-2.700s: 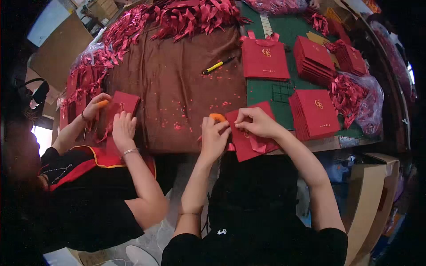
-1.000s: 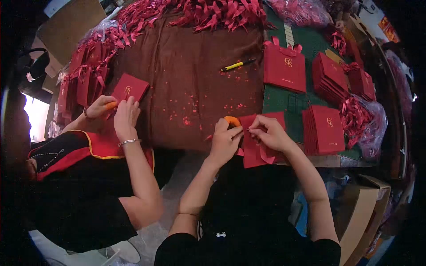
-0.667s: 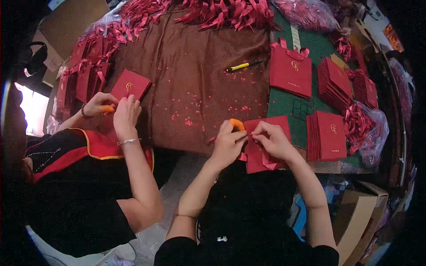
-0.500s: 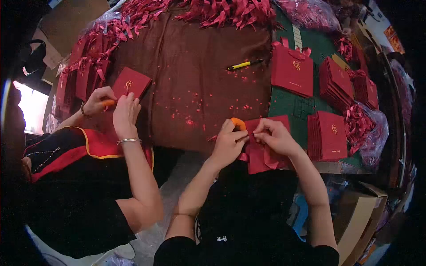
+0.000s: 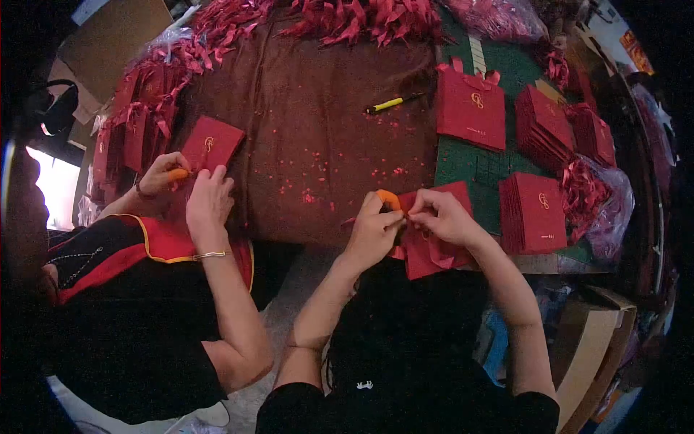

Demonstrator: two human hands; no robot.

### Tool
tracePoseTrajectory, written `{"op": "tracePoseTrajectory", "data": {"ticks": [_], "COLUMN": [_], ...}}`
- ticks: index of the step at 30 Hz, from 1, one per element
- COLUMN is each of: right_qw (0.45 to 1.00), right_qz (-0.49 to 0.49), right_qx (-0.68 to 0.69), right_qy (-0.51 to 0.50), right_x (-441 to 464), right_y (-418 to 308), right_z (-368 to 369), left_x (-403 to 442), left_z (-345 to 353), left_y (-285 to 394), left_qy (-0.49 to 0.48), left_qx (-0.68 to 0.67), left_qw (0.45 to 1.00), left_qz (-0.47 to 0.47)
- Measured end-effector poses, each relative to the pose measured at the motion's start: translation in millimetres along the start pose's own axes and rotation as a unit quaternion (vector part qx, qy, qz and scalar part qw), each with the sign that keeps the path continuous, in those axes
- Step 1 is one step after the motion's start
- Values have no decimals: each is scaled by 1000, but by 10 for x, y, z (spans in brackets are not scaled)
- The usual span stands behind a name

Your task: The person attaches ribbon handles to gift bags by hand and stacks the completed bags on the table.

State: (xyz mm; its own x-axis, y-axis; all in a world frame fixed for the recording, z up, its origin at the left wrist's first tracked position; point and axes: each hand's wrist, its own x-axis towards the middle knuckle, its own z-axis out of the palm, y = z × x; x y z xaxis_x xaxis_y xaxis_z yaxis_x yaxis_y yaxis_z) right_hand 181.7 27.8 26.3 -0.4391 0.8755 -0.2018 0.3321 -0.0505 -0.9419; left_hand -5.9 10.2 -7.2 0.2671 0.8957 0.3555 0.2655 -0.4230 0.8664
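A red bag [image 5: 426, 254] lies at the table's near edge, with a loose red ribbon on its lower part. My left hand [image 5: 377, 230] is closed at the bag's left side, an orange cover on one finger. Pinched at the bag's upper part, my right hand [image 5: 442, 215] meets the left fingertips; what lies between them is too small to make out. To the right stands a stack of red bags [image 5: 542, 213] with gold print. Another bag with ribbon handles [image 5: 471, 108] lies further back.
At the left a co-worker's hands [image 5: 208, 201] handle another red bag [image 5: 212, 143]. A yellow and black cutter [image 5: 387, 105] and red scraps lie on the brown cloth [image 5: 303, 130]. Ribbon heaps [image 5: 361, 20] line the back. A ribbon bundle in plastic [image 5: 589, 199] is at the right.
My right hand stays pinched near the left fingertips, while the bag beneath has tilted slightly. The co-worker's right hand has shifted a little down. The camera view has moved slightly.
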Motion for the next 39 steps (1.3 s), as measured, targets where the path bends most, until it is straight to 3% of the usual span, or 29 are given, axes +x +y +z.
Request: {"op": "tracePoseTrajectory", "data": {"ticks": [4,6,7,10,13,19,23,26,29,39], "right_qw": [994,998,994,999,996,997,999,999,999,996], "right_qz": [-84,-59,48,-30,23,1,15,35,14,86], "right_qx": [-58,-20,93,27,70,65,42,34,39,23], "right_qy": [26,32,-7,-29,-49,-33,-12,-4,3,-8], "right_x": [-27,-69,-97,-101,-104,-83,-81,-115,-106,-95], "right_y": [-64,-142,-122,-137,-123,-149,-86,-231,-123,-309], "right_z": [-15,-75,-134,-165,-181,-131,-111,-63,-37,10], "left_x": [1,8,14,-2,-27,-2,-76,-183,-279,-251], "left_z": [-1,-5,-1,-23,-78,-154,-512,-641,-592,-704], "left_y": [21,24,35,10,22,51,50,85,-16,-113], "left_qy": [27,41,54,25,-7,-15,79,90,97,118], "left_qx": [108,140,170,178,190,168,224,286,282,318], "left_qw": [990,983,974,976,978,981,966,950,952,939], "left_qz": [85,115,140,124,86,92,105,87,69,51]}}
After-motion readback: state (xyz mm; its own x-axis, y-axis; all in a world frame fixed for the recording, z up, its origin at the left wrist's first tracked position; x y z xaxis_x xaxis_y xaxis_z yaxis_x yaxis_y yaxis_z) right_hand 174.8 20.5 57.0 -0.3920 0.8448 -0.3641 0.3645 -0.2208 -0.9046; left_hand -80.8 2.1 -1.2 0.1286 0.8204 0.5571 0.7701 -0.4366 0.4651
